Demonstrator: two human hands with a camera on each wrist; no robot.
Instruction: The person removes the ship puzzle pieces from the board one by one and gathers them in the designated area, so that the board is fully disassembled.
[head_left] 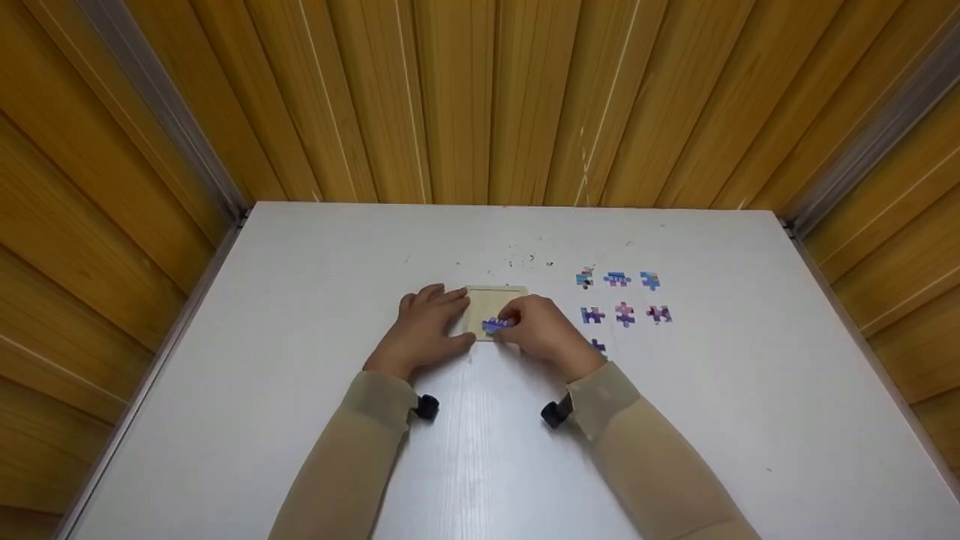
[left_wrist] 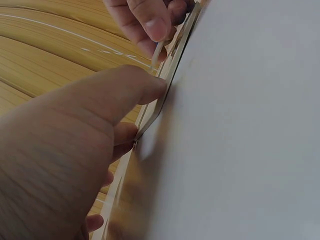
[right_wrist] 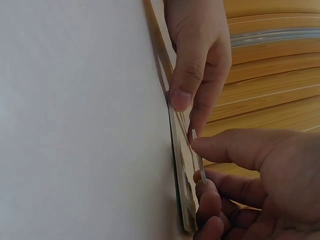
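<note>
In the head view a small pale wooden puzzle tray (head_left: 496, 289) lies flat on the white table. My left hand (head_left: 424, 330) rests at its left side, fingers spread along that edge and thumb pressing the near left corner. My right hand (head_left: 544, 330) pinches a purple-blue jigsaw piece (head_left: 495, 325) between thumb and fingers over the tray's near part. The right wrist view shows this piece edge-on, as a thin pale strip (right_wrist: 202, 170), tilted against the tray. The right fingers hide part of the piece and the tray's right side.
Right of the tray, several loose jigsaw pieces (head_left: 625, 314) lie in rows on the white table (head_left: 337, 262). One more piece (head_left: 598, 346) is partly covered by the right wrist. Small dark specks lie beyond the tray. Wood-slat walls (head_left: 457, 97) stand around the table.
</note>
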